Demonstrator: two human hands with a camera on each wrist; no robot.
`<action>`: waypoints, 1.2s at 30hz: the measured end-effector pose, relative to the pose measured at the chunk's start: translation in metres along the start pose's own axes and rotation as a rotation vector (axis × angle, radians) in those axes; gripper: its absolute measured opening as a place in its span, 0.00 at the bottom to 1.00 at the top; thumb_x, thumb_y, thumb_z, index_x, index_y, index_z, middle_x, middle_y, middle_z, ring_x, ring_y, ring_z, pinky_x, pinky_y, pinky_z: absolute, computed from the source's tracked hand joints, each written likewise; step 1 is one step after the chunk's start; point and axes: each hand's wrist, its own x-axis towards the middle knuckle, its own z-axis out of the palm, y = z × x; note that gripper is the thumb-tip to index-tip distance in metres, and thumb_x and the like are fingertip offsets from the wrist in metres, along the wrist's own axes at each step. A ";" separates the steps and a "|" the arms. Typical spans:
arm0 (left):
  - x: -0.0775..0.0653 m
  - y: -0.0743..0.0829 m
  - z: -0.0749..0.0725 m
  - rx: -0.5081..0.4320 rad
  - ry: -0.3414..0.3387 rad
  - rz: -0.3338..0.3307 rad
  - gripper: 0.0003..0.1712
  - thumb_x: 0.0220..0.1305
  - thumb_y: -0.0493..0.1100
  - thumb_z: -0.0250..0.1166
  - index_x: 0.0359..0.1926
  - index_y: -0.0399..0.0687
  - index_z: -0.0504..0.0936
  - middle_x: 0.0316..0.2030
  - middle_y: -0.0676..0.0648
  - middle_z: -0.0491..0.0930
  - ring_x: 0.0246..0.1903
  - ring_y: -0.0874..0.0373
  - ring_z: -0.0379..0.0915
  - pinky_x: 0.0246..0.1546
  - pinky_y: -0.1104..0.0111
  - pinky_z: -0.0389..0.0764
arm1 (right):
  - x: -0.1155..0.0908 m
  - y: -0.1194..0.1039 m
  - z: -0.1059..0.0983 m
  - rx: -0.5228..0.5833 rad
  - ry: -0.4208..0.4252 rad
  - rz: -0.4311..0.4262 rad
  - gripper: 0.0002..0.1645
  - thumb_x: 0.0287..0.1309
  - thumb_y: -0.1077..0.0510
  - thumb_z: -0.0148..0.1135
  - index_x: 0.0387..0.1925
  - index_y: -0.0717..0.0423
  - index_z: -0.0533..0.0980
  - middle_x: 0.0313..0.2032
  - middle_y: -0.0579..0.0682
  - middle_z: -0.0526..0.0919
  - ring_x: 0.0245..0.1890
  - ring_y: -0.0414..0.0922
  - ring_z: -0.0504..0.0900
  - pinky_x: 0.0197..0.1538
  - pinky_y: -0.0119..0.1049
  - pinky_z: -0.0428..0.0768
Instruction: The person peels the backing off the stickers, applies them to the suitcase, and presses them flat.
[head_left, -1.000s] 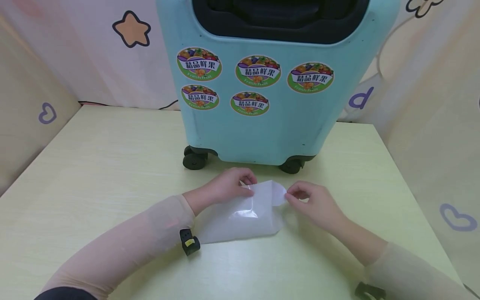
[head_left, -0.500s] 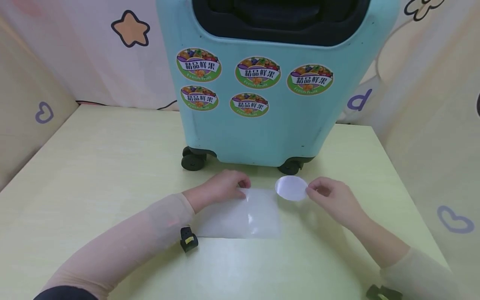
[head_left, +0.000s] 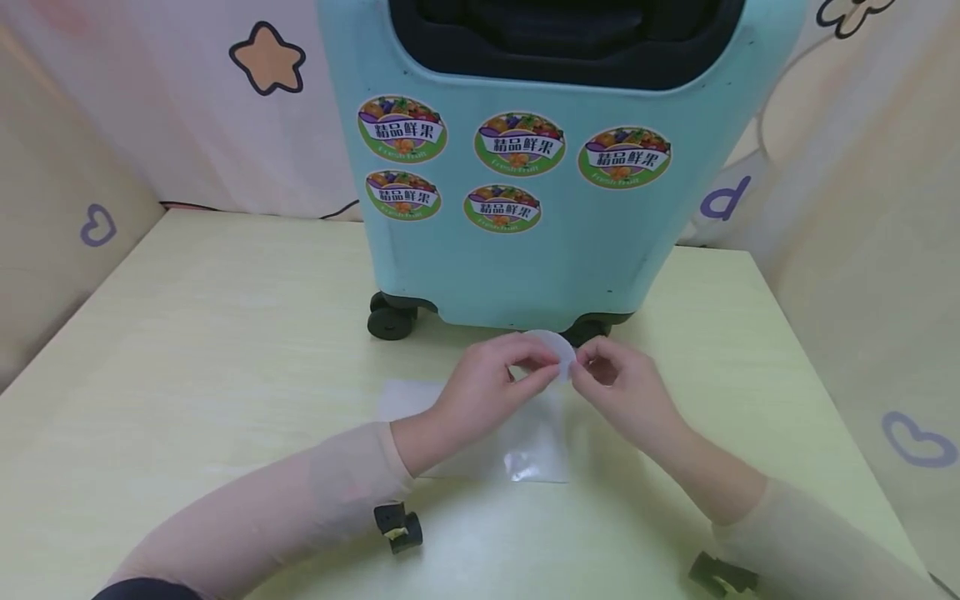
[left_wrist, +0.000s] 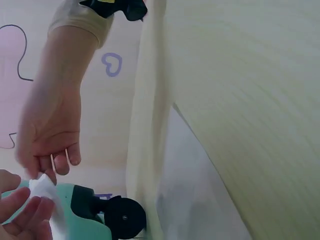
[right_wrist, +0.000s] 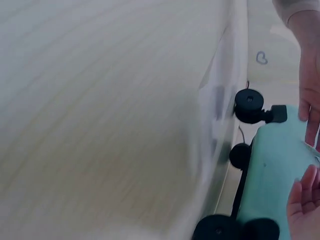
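Observation:
Both hands meet in front of the suitcase over a small oval white sticker (head_left: pixel 553 341), its pale side showing. My left hand (head_left: pixel 491 379) pinches it from the left between thumb and fingers. At its right edge, the thumb and index finger of my right hand (head_left: pixel 626 392) grip it. The sticker (left_wrist: pixel 50 202) also appears as a white piece between the hands in the left wrist view. Beneath my left hand, a glossy white sheet (head_left: pixel 536 437) lies flat on the table, partly hidden by the forearm.
A light blue suitcase (head_left: pixel 495 279) stands on black wheels (head_left: pixel 392 322) just beyond the hands. Several oval fruit stickers (head_left: pixel 519 144) are on its front, three above and two below. The pale table (head_left: pixel 247 317) is bordered by patterned curtains (head_left: pixel 840 275).
My right hand pulled the oval sticker off the glossy sheet to the right, then came back left. My left hand let go of the sheet and took hold of the sticker.

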 end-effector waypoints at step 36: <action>0.088 0.053 -0.084 0.805 0.476 0.646 0.29 0.63 0.54 0.57 0.59 0.40 0.71 0.61 0.37 0.66 0.65 0.44 0.54 0.66 0.54 0.44 | 0.045 -0.040 -0.068 0.050 0.352 -0.228 0.13 0.59 0.60 0.61 0.40 0.68 0.77 0.32 0.37 0.78 0.35 0.36 0.77 0.42 0.22 0.73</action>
